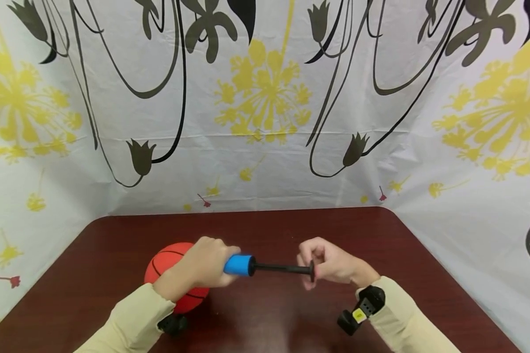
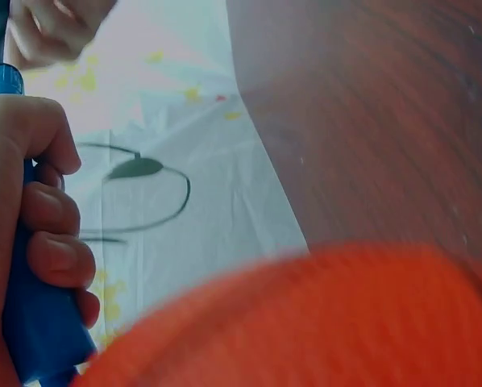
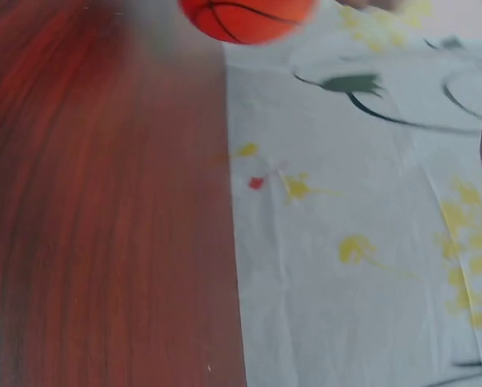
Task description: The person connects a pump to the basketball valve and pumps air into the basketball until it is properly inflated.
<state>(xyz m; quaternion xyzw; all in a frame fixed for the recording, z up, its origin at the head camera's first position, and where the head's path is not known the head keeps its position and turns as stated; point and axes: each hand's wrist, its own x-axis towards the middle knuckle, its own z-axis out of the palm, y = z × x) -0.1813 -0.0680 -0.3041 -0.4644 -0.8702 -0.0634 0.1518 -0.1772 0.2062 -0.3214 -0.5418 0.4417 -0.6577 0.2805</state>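
Observation:
My left hand grips the blue barrel of a small hand pump, which lies roughly level above the table. Its black rod sticks out to the right, ending in a flat black handle. At that end, my right hand holds the handle with curled fingers. The left wrist view shows the left fingers wrapped around the blue barrel. An orange-red basketball with black lines sits behind and below my left wrist, partly hidden by it. In the right wrist view only a sliver of the right hand shows.
A dark red-brown wooden table with rounded far corners lies underneath. Beyond it hangs a white sheet with yellow flowers and dark tulips, also running along both sides. A black wrist camera is strapped to the right sleeve.

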